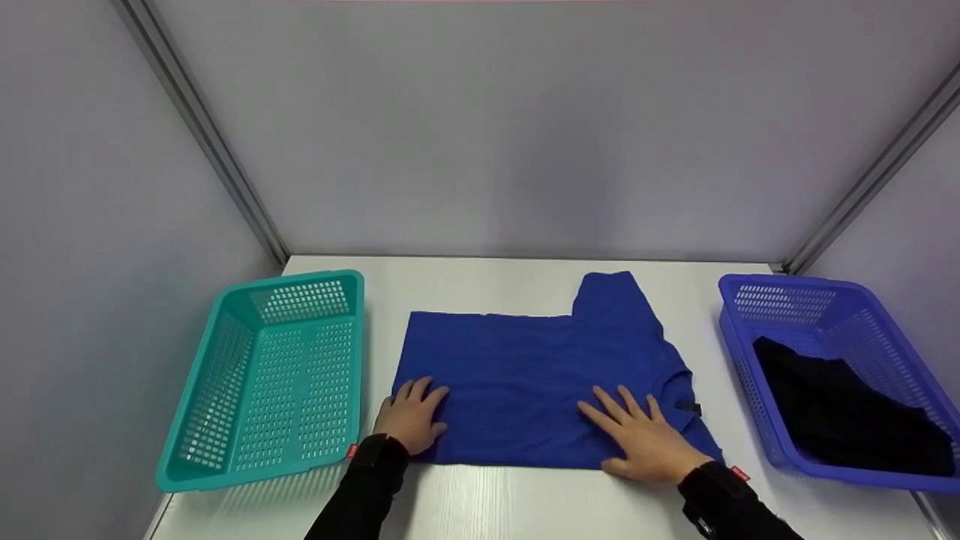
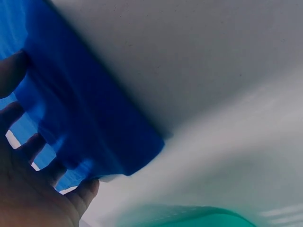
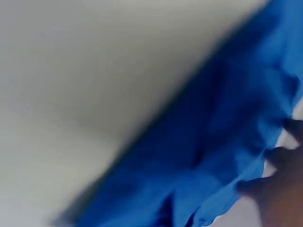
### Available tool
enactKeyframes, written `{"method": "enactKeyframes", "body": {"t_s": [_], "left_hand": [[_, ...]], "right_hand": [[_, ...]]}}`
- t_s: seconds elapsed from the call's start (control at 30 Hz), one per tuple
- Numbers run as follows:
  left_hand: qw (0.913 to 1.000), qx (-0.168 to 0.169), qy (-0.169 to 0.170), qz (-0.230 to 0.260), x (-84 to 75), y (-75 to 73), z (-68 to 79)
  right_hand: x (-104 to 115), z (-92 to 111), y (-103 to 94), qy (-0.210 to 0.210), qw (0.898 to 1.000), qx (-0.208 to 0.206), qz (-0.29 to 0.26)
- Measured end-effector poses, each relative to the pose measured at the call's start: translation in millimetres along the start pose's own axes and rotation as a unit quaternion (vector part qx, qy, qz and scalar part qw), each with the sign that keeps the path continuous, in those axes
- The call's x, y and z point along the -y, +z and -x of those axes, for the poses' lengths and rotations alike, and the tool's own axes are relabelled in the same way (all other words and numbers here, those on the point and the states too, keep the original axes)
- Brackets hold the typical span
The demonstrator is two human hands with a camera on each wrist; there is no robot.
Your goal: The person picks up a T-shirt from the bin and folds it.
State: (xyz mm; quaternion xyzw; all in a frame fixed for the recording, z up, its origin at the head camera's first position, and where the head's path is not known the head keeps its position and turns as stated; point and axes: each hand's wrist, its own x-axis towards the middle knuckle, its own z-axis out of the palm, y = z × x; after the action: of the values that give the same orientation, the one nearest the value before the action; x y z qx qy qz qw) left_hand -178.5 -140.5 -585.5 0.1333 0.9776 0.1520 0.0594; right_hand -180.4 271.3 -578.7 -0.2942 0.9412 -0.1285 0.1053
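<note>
A blue T-shirt [image 1: 510,367] lies folded lengthwise on the table, its hem toward the left and its neckline toward the right. One sleeve sticks out at the far side, and a small dark tag shows by the collar. My left hand [image 1: 410,420] rests on the near left part of the shirt with fingers spread. Farther right, my right hand [image 1: 649,444] lies on the cloth near the neckline, fingers straight and apart. In the left wrist view the fingers [image 2: 52,168] touch the blue fabric; the right wrist view is blurred but shows fingertips against the cloth.
A teal plastic basket [image 1: 358,360] stands on the left of the white table [image 1: 480,499], with nothing inside. On the right, a purple basket [image 1: 862,289] holds a black cloth [image 1: 847,412]. Grey panels [image 1: 465,135] enclose the back and sides.
</note>
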Motion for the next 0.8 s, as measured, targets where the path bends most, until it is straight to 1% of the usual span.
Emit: {"method": "enactKeyframes", "body": {"t_s": [0.03, 0.07, 0.1, 0.17, 0.27, 0.3, 0.33, 0.37, 0.4, 0.5, 0.57, 0.6, 0.7, 0.8], "left_hand": [[1.0000, -0.001, 0.001, 0.001, 0.6, 0.7, -0.3], [1.0000, 0.000, 0.002, -0.001, 1.3, 1.5, -0.6], [1.0000, 0.000, 0.003, -0.001, 2.3, 3.0, -1.1], [1.0000, 0.000, 0.006, -0.003, 4.1, 5.0, -1.7], [0.9999, -0.001, 0.007, -0.009, 6.3, 7.3, -2.6], [0.9999, -0.002, 0.007, -0.008, 6.3, 6.9, -2.8], [0.9999, -0.002, 0.007, -0.007, 6.0, 6.3, -2.5], [1.0000, -0.001, 0.007, -0.006, 5.4, 5.7, -2.1], [1.0000, -0.001, 0.007, -0.002, 4.4, 4.6, -1.5], [0.9999, 0.003, 0.009, 0.004, 1.7, 1.9, 0.7], [0.9999, 0.005, 0.010, 0.005, 0.1, 0.3, 2.0], [0.9999, 0.004, 0.011, 0.005, -0.5, -0.6, 2.4], [0.9999, 0.006, 0.008, 0.006, -1.0, -1.9, 3.1], [0.9999, 0.007, 0.006, 0.010, 0.2, 0.8, 2.9]], "right_hand": [[-1, 3, 2.1, 0.007, 1.000, 0.006, 0.010], [-2, 5, 3.2, 0.012, 1.000, 0.001, 0.024], [-4, 6, 3.9, 0.016, 0.999, -0.013, 0.041], [-9, 7, 3.0, 0.018, 0.995, -0.059, 0.075], [-15, 5, -0.5, 0.002, 0.984, -0.130, 0.124], [-16, 4, -1.8, -0.004, 0.980, -0.146, 0.133], [-17, 3, -3.1, -0.010, 0.979, -0.151, 0.138], [-18, 2, -4.6, -0.017, 0.979, -0.147, 0.139], [-18, 2, -5.7, -0.021, 0.982, -0.133, 0.132], [-18, 4, -8.2, -0.017, 0.992, -0.065, 0.102], [-18, 5, -8.8, -0.010, 0.996, -0.027, 0.089], [-18, 6, -8.6, -0.008, 0.996, -0.018, 0.088], [-18, 5, -7.3, -0.023, 0.993, -0.021, 0.111], [-20, 3, -9.6, -0.032, 0.993, -0.046, 0.105]]}}
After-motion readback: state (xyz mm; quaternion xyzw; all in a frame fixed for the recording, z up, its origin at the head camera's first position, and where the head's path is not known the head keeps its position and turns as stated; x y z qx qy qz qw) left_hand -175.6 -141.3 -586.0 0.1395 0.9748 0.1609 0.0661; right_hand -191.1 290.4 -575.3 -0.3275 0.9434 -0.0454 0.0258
